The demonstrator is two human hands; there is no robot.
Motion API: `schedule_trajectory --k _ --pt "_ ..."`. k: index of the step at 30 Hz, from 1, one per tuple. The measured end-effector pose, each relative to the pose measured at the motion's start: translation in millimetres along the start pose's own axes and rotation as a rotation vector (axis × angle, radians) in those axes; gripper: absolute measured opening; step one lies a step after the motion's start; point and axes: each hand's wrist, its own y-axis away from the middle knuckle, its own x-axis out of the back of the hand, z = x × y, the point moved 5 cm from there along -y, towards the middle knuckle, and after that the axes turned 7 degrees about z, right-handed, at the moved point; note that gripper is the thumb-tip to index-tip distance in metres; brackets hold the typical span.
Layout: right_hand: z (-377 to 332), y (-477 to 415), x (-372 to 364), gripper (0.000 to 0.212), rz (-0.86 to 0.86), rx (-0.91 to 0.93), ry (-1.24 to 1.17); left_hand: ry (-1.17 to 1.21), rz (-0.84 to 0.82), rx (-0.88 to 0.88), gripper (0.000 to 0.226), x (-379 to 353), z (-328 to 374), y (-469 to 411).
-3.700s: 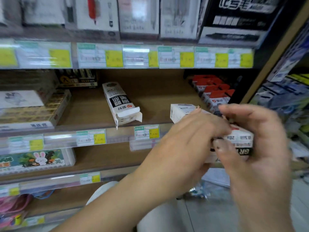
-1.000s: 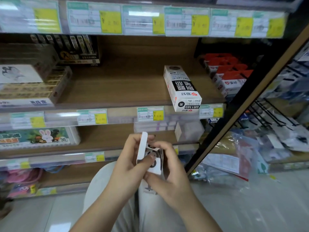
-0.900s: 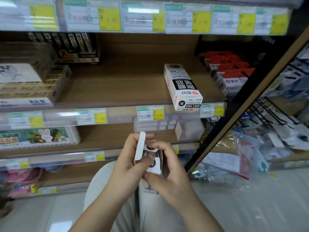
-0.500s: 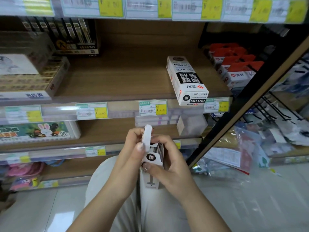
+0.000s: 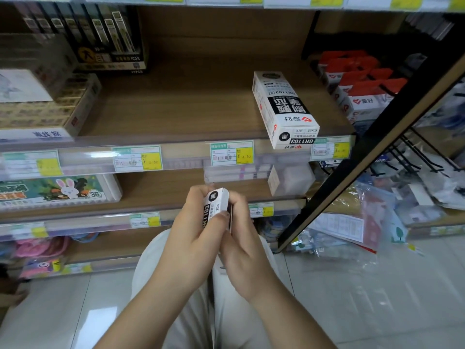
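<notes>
A small white refill box [image 5: 216,207] with black print stands upright between both hands, above my lap and in front of the lower shelves. My left hand [image 5: 191,238] wraps round its left side, thumb pressed on the end flap. My right hand [image 5: 242,244] grips its right side from behind. Most of the box's body is hidden by the fingers. A second, matching white box [image 5: 284,109] lies flat on the wooden middle shelf [image 5: 191,104], its end jutting over the shelf's front edge at the right.
Red-and-white boxes [image 5: 357,81] crowd the shelf's right end, and a black pen display [image 5: 110,39] and yellow-patterned boxes [image 5: 42,107] sit at left. A rabbit-print box [image 5: 57,190] lies on the shelf below. Plastic bags [image 5: 372,222] pile on the floor at right, past a black upright.
The box's end flap, standing open before, is now folded down over its top. Earlier the first box went onto the middle shelf at the right. The view has dipped lower.
</notes>
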Motion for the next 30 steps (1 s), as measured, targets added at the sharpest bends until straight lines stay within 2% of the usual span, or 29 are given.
schedule_trajectory --k 4,8,11,16,20,23,25,30 --pt "5.5 -0.2 -0.2 0.053 -0.104 -0.023 0.075 -0.032 0.013 0.036 0.026 6.2 -3.9 -3.7" --pt "10.2 -0.5 1.5 0.067 -0.113 -0.053 0.119 -0.053 0.003 0.04 0.028 7.3 -4.3 -3.4" --pt "12.6 -0.4 2.3 0.071 -0.112 -0.055 0.141 -0.128 -0.014 0.008 0.028 7.3 -3.7 -3.9" --pt "12.0 -1.7 4.8 0.072 -0.109 -0.052 0.124 -0.332 -0.042 -0.164 0.029 1.8 5.0 -4.5" --pt "12.4 -2.8 6.4 0.078 -0.096 -0.028 0.102 -0.301 0.052 -0.154 0.05 1.1 0.7 -3.7" --pt "17.0 -5.9 7.8 0.087 -0.032 -0.045 0.061 -0.251 0.107 -0.151 0.034 1.1 0.4 -4.3" --pt "14.1 -8.8 9.7 0.088 0.05 -0.02 0.095 -0.287 0.111 -0.215 0.031 -0.3 4.5 -8.4" --pt "-0.4 -16.5 13.2 0.067 0.366 0.072 0.309 -0.371 0.089 -0.304 0.045 -5.5 6.1 -22.1"
